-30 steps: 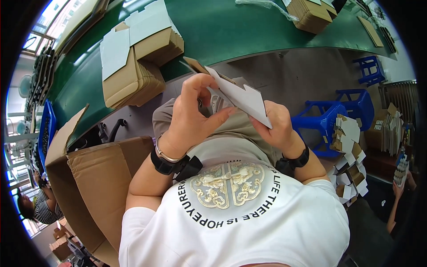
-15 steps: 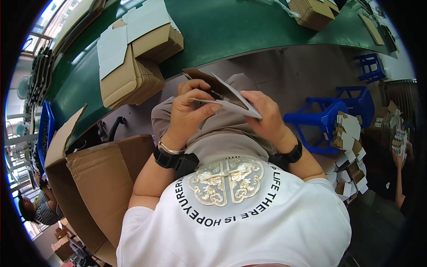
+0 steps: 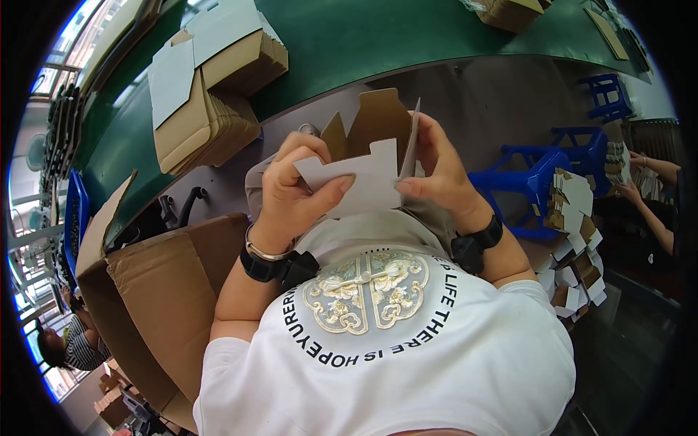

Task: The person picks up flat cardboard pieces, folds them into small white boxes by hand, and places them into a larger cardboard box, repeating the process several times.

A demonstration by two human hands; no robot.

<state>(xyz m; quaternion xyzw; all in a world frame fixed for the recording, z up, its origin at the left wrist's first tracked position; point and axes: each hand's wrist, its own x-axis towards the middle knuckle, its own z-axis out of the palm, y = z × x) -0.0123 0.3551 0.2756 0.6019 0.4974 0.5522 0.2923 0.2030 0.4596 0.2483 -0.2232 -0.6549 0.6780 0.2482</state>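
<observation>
White-and-brown cardboard carton [image 3: 376, 179], nearly flat before, now spread into open box; bare right hand [image 3: 441, 172] now clasping right panel.

A small folding carton [image 3: 369, 190], white outside and bare brown cardboard inside, is held opened out above the person's lap [image 3: 360, 224], its open side facing up and its flaps unclosed. A tall brown flap with slanted corners stands at the far side, with a smaller brown flap to its left. The white near panel has a stepped upper edge, and the right panel stands steeply.
</observation>
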